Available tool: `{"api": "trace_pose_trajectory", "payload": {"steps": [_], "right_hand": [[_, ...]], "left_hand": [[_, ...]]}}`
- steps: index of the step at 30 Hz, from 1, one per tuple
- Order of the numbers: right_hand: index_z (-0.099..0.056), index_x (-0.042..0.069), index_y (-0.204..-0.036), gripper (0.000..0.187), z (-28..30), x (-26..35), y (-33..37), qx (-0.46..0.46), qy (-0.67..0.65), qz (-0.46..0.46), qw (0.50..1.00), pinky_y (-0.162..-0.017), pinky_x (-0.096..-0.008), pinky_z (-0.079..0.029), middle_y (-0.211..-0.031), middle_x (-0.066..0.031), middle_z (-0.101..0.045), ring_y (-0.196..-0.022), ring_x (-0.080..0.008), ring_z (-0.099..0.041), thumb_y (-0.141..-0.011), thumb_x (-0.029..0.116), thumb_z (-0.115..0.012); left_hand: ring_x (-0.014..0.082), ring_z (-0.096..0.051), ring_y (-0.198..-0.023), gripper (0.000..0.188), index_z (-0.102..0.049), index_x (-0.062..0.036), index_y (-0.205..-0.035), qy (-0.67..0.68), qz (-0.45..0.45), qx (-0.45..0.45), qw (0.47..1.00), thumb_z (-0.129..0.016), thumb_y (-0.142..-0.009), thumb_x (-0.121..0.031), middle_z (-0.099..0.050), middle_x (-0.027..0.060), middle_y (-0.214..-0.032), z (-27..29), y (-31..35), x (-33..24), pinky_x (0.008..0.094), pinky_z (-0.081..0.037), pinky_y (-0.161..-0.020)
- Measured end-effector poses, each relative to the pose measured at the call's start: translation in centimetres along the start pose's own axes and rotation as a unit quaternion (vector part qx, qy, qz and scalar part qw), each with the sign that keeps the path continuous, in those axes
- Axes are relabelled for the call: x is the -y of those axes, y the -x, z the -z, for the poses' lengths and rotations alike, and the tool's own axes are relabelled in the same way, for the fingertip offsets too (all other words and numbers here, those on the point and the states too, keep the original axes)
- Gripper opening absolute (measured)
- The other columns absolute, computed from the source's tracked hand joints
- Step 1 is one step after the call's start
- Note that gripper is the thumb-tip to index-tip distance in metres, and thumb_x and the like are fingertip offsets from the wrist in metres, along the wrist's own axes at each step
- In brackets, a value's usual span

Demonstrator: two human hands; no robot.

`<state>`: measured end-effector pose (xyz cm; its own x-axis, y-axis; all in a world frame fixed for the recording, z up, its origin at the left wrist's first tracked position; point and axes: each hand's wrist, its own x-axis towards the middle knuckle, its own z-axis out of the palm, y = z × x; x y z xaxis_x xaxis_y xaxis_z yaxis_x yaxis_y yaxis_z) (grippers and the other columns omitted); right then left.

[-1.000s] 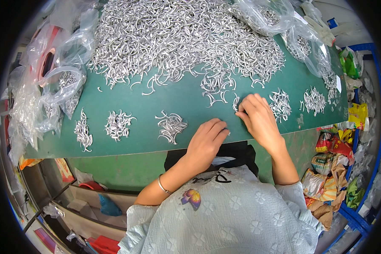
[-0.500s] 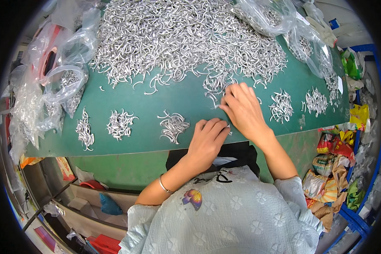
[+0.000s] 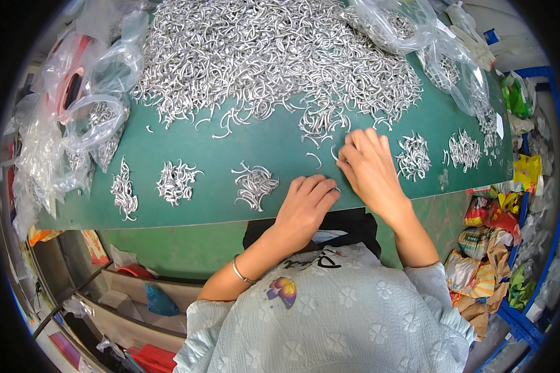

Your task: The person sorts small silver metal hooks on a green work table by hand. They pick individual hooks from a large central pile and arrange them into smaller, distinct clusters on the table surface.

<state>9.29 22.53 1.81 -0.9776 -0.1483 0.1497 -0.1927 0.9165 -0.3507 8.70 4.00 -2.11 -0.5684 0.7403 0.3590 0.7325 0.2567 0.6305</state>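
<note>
Near the table's front edge, my left hand (image 3: 306, 204) is curled closed, palm down. A bit of silver metal shows at its fingertips; the rest is hidden under the fingers. To its right, my right hand (image 3: 370, 169) pinches a curved silver metal piece (image 3: 334, 153) between thumb and fingers. A single loose curved piece (image 3: 315, 160) lies on the green tabletop (image 3: 218, 146) just left of that pinch. Beyond both hands spreads a large heap of such pieces (image 3: 274, 56). Small piles sit on either side, the nearest being one left pile (image 3: 255, 186) and one right pile (image 3: 413, 156).
Clear plastic bags (image 3: 96, 124) crowd the table's left end, some holding metal pieces. Another open bag of pieces (image 3: 398, 28) lies at the back right. Blue-framed shelving (image 3: 550, 217) with coloured packets stands at the right; an open drawer (image 3: 143, 304) is below left.
My right hand has drawn back from the heap's edge, slightly right and nearer me, with a curved piece now showing in its pinch. My left hand has barely moved.
</note>
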Motion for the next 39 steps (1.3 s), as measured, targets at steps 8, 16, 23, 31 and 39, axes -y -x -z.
{"api": "trace_pose_trajectory", "payload": {"steps": [8,16,23,31,39], "right_hand": [[-0.064,0.004,-0.084,0.013,1.0,-2.6,1.1,-0.01,-0.199,0.01,0.98,-0.08,-0.0378,-0.038,-0.099,-0.0079,-0.053,-0.095,-0.028,-0.049,-0.078,0.009,-0.074],[-0.064,0.002,-0.096,0.018,-0.2,-3.0,1.1,-0.02,-0.128,-0.048,0.99,-0.082,-0.0395,-0.042,-0.09,-0.0104,-0.06,-0.088,-0.0304,-0.056,-0.08,0.006,-0.072],[-0.067,0.001,-0.101,0.022,0.5,-3.7,0.2,-0.042,-0.245,-0.059,0.967,-0.076,-0.0355,-0.047,-0.083,-0.0103,-0.058,-0.08,-0.0271,-0.056,-0.079,-0.005,-0.068],[-0.063,0.006,-0.097,0.021,0.0,-3.4,0.8,-0.1,0.002,-0.079,0.992,-0.078,-0.0392,-0.039,-0.097,-0.0084,-0.058,-0.093,-0.0277,-0.052,-0.079,0.01,-0.074],[-0.062,0.006,-0.092,0.02,-1.8,-1.4,0.5,-0.05,-0.01,-0.031,0.998,-0.078,-0.0401,-0.037,-0.098,-0.0086,-0.055,-0.095,-0.0284,-0.05,-0.078,0.012,-0.075]], "left_hand": [[0.0299,-0.055,-0.114,0.034,-0.062,-0.0007,-0.109,-0.007,0.006,-0.019,1.0,-0.062,-0.075,0.001,-0.059,0.0116,-0.118,0.2,-0.2,-0.4,0.0434,-0.04,-0.092],[0.0289,-0.055,-0.114,0.038,-0.062,-0.0009,-0.11,-0.011,-0.006,0.012,1.0,-0.062,-0.072,0.002,-0.059,0.0115,-0.118,0.1,0.1,-0.2,0.0437,-0.039,-0.09],[0.0291,-0.056,-0.111,0.04,-0.063,-0.0016,-0.108,-0.01,0.006,0.004,1.0,-0.063,-0.069,0.004,-0.059,0.0102,-0.116,0.1,0.5,-0.4,0.043,-0.038,-0.09],[0.0297,-0.055,-0.111,0.04,-0.064,-0.0026,-0.108,0.01,0.015,-0.002,1.0,-0.065,-0.069,0.005,-0.059,0.01,-0.117,-0.1,0.7,-0.3,0.0435,-0.038,-0.089],[0.0301,-0.055,-0.112,0.037,-0.064,-0.0029,-0.107,0.019,0.011,0.003,1.0,-0.065,-0.07,0.004,-0.06,0.0098,-0.118,0.2,0.7,-0.3,0.0437,-0.038,-0.088]]}}
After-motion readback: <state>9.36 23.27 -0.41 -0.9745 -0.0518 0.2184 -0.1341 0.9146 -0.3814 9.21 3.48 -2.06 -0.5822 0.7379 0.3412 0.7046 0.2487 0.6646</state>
